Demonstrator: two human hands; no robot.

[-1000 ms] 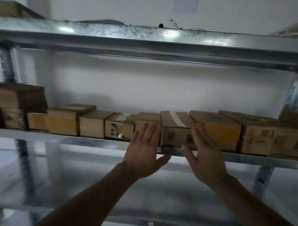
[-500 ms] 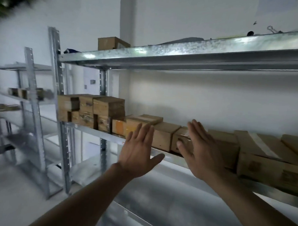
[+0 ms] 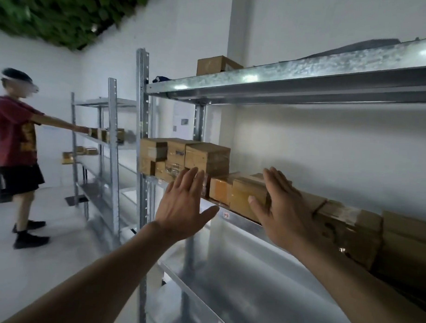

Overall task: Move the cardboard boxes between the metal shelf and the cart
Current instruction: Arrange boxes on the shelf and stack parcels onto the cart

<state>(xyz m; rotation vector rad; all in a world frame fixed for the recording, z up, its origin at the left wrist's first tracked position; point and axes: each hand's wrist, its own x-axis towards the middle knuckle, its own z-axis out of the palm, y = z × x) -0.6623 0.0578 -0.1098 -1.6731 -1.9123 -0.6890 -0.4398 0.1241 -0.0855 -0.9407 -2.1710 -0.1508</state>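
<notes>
The left hand [image 3: 184, 206] and right hand [image 3: 286, 213] are hovering, fingers straight and spread, gripping nothing, before the cardboard boxes [image 3: 220, 188] lining the metal shelf [image 3: 243, 222]; right-palm contact is unclear.

Two hands show: the left hand [image 3: 181, 206] at 6 o'clock and the right hand [image 3: 287, 212] at 4 o'clock. There are two metal shelf units, the near shelf [image 3: 282, 84] and the far shelf [image 3: 105, 102] at 9 o'clock. The near one shows three levels. One cardboard box [image 3: 215, 64] sits on its top level at 12 o'clock. The stack [image 3: 202, 156] at centre has three boxes on top; those beneath, and the row toward 3 o'clock, are too hidden to count. One other person [image 3: 12, 139] stands at 9 o'clock.
</notes>
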